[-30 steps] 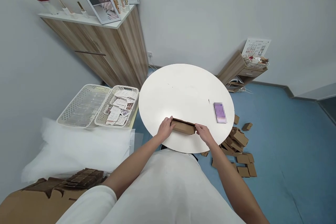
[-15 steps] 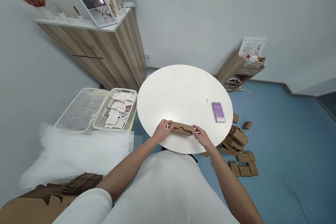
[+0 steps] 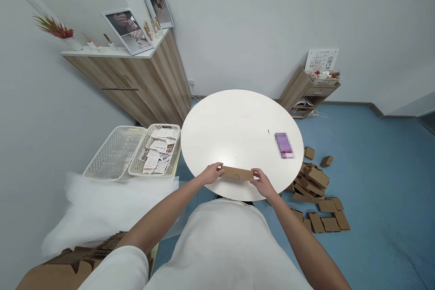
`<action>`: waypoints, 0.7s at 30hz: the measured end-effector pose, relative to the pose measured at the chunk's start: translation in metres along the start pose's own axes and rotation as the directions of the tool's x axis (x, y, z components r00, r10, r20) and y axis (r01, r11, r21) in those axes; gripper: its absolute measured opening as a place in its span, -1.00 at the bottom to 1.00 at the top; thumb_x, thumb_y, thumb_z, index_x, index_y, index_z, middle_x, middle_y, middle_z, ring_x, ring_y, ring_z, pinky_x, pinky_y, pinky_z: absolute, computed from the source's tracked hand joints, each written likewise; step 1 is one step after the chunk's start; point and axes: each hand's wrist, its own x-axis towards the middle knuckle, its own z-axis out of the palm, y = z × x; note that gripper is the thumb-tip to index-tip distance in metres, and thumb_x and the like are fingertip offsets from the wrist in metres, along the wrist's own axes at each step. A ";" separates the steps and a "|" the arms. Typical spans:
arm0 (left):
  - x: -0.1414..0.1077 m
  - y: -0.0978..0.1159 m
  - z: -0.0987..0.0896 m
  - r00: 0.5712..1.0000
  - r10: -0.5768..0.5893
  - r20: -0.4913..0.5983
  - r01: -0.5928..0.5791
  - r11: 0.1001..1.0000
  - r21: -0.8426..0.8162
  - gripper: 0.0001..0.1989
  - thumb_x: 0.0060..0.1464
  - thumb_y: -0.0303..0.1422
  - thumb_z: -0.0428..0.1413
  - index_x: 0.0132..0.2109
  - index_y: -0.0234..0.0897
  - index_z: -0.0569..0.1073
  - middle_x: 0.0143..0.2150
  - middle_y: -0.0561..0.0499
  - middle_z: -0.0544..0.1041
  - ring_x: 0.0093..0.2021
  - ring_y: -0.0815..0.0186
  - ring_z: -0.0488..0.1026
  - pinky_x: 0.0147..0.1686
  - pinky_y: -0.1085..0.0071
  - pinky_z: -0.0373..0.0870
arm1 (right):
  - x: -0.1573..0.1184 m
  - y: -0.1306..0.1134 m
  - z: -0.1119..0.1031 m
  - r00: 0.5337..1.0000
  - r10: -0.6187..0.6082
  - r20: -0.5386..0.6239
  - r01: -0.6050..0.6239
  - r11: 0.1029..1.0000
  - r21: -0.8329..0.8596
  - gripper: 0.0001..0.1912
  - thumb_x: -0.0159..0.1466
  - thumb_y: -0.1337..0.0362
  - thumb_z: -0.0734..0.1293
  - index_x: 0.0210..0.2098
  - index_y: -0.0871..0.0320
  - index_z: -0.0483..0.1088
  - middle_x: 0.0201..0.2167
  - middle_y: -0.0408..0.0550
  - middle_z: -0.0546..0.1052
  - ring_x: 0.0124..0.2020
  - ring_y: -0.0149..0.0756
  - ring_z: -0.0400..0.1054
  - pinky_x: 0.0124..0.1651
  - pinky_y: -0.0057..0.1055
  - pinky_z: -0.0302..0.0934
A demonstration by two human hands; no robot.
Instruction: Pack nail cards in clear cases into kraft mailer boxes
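Pale walls [image 3: 238, 41] met a blue floor [image 3: 384, 176], and between them stood a white oval table [image 3: 231, 127]. Near the edge closest to the person, by the middle, was a long, narrow brown box [image 3: 237, 172], its length running across the table; whether its underside touched the tabletop could not be told. Left hand [image 3: 212, 173] and right hand [image 3: 261, 182] pinched it from opposite ends, thumb nearer the body and fingers on the far side, so that it was gripped between them. A small curved notch showed on the face turned toward the person. Well apart from the box, toward the table's right edge, lay a purple item [image 3: 283, 145], blurred into blocks, with a tiny dark speck [image 3: 268, 132] just beside it. On the floor to the right, more cartons [image 3: 316, 176] lay heaped and scattered, some overlapping. To the left of the table, two white baskets [image 3: 135, 166] stood side by side, the nearer one filled with printed packets [image 3: 152, 161]. White wrap [image 3: 112, 208] lay in front of them, and brown cardboard [image 3: 57, 276] filled the lower left corner. Behind, a wooden cabinet [image 3: 125, 77] held picture frames [image 3: 128, 31] and a red plant [image 3: 56, 29]; a low shelf [image 3: 292, 87] stood against the wall at right.
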 end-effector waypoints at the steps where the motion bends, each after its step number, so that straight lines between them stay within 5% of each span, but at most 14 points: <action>1: -0.002 0.000 0.001 1.000 0.006 -0.013 -0.006 1.000 -0.005 -0.57 0.03 -0.19 -0.03 0.04 -0.24 0.29 -0.17 -0.07 0.51 -0.25 0.27 0.47 -0.25 0.36 0.35 | -0.001 0.000 0.001 1.000 -0.001 -0.003 0.001 1.000 0.006 -0.59 0.03 0.24 0.25 -0.09 0.04 0.22 -0.05 -0.03 0.36 -0.35 -0.38 0.34 -0.25 -0.31 0.21; 6: -0.012 -0.005 0.013 0.995 0.068 -0.074 -0.073 0.995 -0.067 -0.65 0.01 -0.33 0.02 -0.01 -0.19 0.31 -0.05 -0.07 0.45 -0.09 0.24 0.43 -0.18 0.34 0.36 | -0.008 0.006 0.010 0.994 -0.040 -0.106 0.045 0.998 0.049 -0.61 0.03 0.30 0.20 -0.12 0.06 0.22 -0.01 -0.01 0.34 -0.32 -0.35 0.38 -0.23 -0.31 0.23; 9: -0.018 -0.008 0.025 0.991 0.073 -0.108 -0.083 0.993 -0.085 -0.66 0.02 -0.38 0.00 -0.01 -0.16 0.28 0.01 -0.06 0.42 -0.20 0.28 0.48 -0.18 0.31 0.37 | -0.015 0.012 0.017 0.991 -0.036 -0.130 0.051 0.993 0.109 -0.59 0.03 0.31 0.19 -0.09 0.07 0.18 0.03 0.00 0.30 -0.19 -0.29 0.37 -0.21 -0.31 0.25; 15: -0.022 -0.014 0.049 0.990 0.097 -0.106 -0.116 0.973 -0.198 -0.70 0.02 -0.44 0.00 -0.05 -0.21 0.26 0.05 -0.08 0.37 -0.01 0.26 0.38 -0.07 0.31 0.34 | -0.023 0.032 0.028 0.992 -0.053 -0.116 0.064 0.994 0.093 -0.46 0.00 0.30 0.26 0.01 0.05 0.15 0.18 -0.02 0.12 0.14 -0.26 0.10 0.12 -0.26 0.03; 21: -0.019 -0.022 0.064 0.989 -0.014 -0.149 -0.017 0.979 -0.204 -0.45 0.00 -0.33 0.05 0.12 -0.29 0.06 0.09 -0.20 0.29 -0.04 0.26 0.38 -0.11 0.30 0.34 | -0.022 0.043 0.035 0.996 -0.041 -0.075 0.041 0.999 0.009 -0.14 0.01 0.29 0.29 0.21 0.00 -0.20 0.21 -0.02 0.07 0.19 -0.27 0.00 0.15 -0.22 -0.03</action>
